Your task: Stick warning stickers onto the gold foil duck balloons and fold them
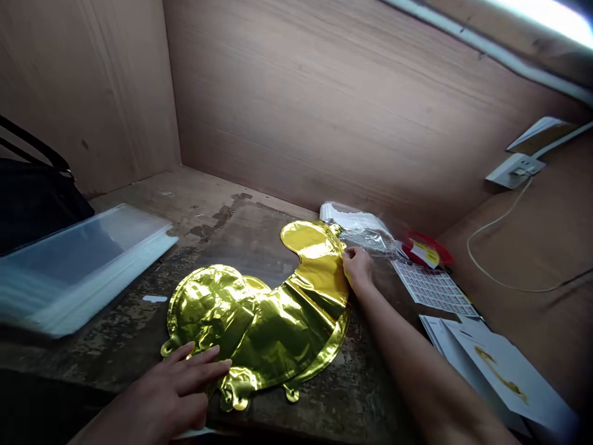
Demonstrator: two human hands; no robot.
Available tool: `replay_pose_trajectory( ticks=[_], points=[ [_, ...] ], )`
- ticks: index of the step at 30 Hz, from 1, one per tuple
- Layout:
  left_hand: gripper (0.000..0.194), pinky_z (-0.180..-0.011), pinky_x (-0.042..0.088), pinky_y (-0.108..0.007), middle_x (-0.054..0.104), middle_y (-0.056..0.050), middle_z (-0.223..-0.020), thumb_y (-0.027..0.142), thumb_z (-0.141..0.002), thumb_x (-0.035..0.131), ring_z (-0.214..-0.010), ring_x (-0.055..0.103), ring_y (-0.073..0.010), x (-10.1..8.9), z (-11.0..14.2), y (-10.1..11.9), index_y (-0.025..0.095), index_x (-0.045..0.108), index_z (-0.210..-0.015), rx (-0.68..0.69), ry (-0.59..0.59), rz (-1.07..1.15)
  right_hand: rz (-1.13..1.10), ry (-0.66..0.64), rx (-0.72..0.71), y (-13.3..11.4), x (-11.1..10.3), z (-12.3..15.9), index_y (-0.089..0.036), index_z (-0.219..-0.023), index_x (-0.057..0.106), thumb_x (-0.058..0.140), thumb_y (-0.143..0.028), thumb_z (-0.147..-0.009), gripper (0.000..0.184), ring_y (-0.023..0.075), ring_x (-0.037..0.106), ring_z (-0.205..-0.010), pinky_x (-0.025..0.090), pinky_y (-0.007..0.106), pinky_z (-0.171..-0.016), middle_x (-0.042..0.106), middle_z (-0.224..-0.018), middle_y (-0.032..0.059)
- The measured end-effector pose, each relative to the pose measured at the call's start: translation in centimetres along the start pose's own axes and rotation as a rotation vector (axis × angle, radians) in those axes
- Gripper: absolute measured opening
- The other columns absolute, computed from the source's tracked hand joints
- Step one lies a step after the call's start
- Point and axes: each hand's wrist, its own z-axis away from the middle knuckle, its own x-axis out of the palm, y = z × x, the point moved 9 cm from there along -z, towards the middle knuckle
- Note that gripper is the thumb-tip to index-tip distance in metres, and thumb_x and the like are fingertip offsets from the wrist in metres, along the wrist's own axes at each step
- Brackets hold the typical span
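Observation:
A flat, shiny gold foil balloon (282, 327) lies on the dark worn tabletop, with rounded lobes and small tabs along its edge. Its upper part bends over toward the back, with a fold across it. My right hand (358, 267) pinches the balloon's right edge near the top between thumb and fingers. At the lower left, my left hand (178, 389) has its fingers spread, their tips at the balloon's lower edge beside the tabs. A pale flat item, mostly hidden, shows under that hand.
Left stands a stack of clear plastic bags (97, 266) by a black bag (37, 191). Behind the balloon lies a plastic-wrapped white pack (354, 225). Rightward are a red ring-shaped item (442, 250), a label sheet (435, 289), printed cards (504, 371) and a wall socket (515, 170) with a cable.

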Motion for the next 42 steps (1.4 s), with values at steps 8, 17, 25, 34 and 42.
replay_pose_trajectory(
  ticks=[8, 17, 25, 34, 42],
  points=[
    [0.009, -0.083, 0.056, -0.027, 0.072, 0.0, -0.11, 0.025, -0.087, 0.061, -0.099, 0.069, -0.0186, -2.8, 1.2, -0.7, 0.026, 0.07, -0.083, -0.557, -0.051, 0.632, -0.276, -0.668, -0.588, -13.7, -0.2, 21.2, -0.026, -0.114, 0.067, 0.059, -0.046, -0.09, 0.033, 0.0205, 0.066, -0.096, 0.05, 0.03, -0.083, 0.072, -0.106, 0.003],
    [0.017, -0.07, 0.053, -0.017, 0.075, 0.005, -0.083, 0.033, -0.081, 0.076, -0.074, 0.068, -0.0096, 2.4, 4.7, 0.0, 0.021, 0.07, -0.092, -1.008, 0.077, 1.396, -0.402, -1.066, -0.149, -10.6, 4.0, 26.8, -0.018, -0.077, 0.067, 0.061, -0.032, -0.088, 0.02, 0.0131, 0.057, -0.062, 0.042, 0.022, -0.054, 0.064, -0.068, -0.0001],
    [0.02, -0.06, 0.051, -0.013, 0.071, 0.006, -0.073, 0.037, -0.082, 0.074, -0.068, 0.065, -0.008, 3.3, 5.2, -0.4, 0.017, 0.068, -0.081, -1.058, 0.167, 1.403, -0.202, -0.801, -0.474, -12.4, 2.0, 25.4, -0.017, -0.089, 0.069, 0.063, -0.029, -0.088, 0.014, 0.0194, 0.06, -0.078, 0.048, 0.03, -0.067, 0.068, -0.083, 0.0047],
    [0.013, -0.065, 0.049, -0.011, 0.068, 0.006, -0.076, 0.031, -0.088, 0.068, -0.075, 0.064, -0.0079, 1.9, 4.0, 0.2, 0.02, 0.072, -0.085, -0.954, 0.232, 1.293, -0.218, -0.367, -0.892, -17.3, -0.1, 28.0, -0.012, -0.091, 0.071, 0.065, -0.014, -0.085, 0.009, 0.0202, 0.053, -0.084, 0.049, 0.033, -0.075, 0.064, -0.083, 0.009],
    [0.013, -0.064, 0.048, -0.013, 0.066, 0.005, -0.073, 0.031, -0.087, 0.068, -0.072, 0.062, -0.0088, 2.3, 4.4, 0.2, 0.019, 0.071, -0.083, -0.979, 0.242, 1.325, -0.228, -0.224, -0.983, -17.7, -0.5, 28.6, -0.014, -0.085, 0.072, 0.065, -0.007, -0.083, 0.011, 0.0202, 0.054, -0.079, 0.045, 0.036, -0.072, 0.07, -0.078, 0.0064]
  ],
)
